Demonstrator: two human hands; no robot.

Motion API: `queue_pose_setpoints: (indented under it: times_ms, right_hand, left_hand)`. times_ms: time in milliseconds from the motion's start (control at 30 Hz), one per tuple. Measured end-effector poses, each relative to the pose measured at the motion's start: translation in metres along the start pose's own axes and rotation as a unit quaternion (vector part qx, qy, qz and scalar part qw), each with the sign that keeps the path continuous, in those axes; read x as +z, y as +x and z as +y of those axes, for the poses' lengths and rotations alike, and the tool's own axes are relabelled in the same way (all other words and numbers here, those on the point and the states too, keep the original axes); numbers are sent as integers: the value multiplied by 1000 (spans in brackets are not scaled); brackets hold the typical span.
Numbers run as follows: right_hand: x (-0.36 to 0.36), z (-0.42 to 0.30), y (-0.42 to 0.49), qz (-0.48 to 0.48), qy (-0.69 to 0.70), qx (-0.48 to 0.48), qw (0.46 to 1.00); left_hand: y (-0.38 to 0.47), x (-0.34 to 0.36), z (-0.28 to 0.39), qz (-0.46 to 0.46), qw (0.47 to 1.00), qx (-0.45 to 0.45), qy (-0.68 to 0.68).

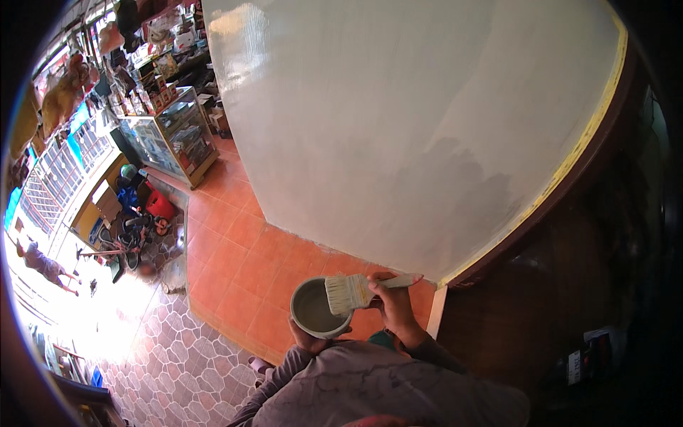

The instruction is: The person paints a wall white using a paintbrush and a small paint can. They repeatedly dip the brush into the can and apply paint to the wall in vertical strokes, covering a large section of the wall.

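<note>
My left hand (308, 337) holds a round bowl (299, 328) from below, close to my chest. Greyish liquid (315, 308), apparently paint, lies inside it. With my right hand (394, 305) I grip the handle of a wide flat paintbrush (355, 292). Its pale, coated bristles are over the right part of the bowl's mouth; whether they touch the liquid, I cannot tell. Before me stands a pale grey wall (347, 133) with a darker grey, uneven patch (459, 181) at its lower right. A yellow strip (579, 152) borders the wall along a dark brown frame (597, 144).
Orange floor tiles (235, 267) meet stone-patterned paving (181, 347) at a step edge. A glass display case (171, 139) stands left of the wall. Beyond are a red container (159, 204), a small wheeled item (140, 229) and a person (45, 264) outside.
</note>
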State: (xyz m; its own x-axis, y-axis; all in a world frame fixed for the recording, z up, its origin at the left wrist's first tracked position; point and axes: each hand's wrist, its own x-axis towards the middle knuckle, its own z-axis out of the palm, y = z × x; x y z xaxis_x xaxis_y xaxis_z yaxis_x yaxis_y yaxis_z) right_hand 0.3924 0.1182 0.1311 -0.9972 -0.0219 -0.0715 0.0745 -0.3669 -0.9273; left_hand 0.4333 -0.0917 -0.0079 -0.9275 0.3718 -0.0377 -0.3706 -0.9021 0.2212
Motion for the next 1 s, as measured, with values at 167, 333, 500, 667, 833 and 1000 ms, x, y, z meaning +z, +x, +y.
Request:
queue_pose_setpoints:
  times_ms: [167, 333, 500, 667, 833, 1000]
  right_hand:
    - [2, 0, 0, 2, 73, 39, 997]
    - [1, -1, 1, -9, 30, 22, 999]
    - [-2, -1, -1, -3, 24, 45, 999]
    - [-4, 0, -3, 4, 99, 61, 993]
    - [-8, 2, -3, 11, 83, 59, 995]
    - [-16, 5, 0, 2, 53, 83, 995]
  left_hand:
    - [-1, -10, -5, -9, 1000, 24, -17]
    - [-4, -11, -5, 6, 1000, 16, -10]
    - [-5, -5, -3, 13, 1000, 7, -3]
    - [-2, -1, -4, 10, 1000, -1, -25]
    - [-2, 3, -3, 15, 999, -1, -52]
    - [-4, 5, -6, 24, 1000, -13, 15]
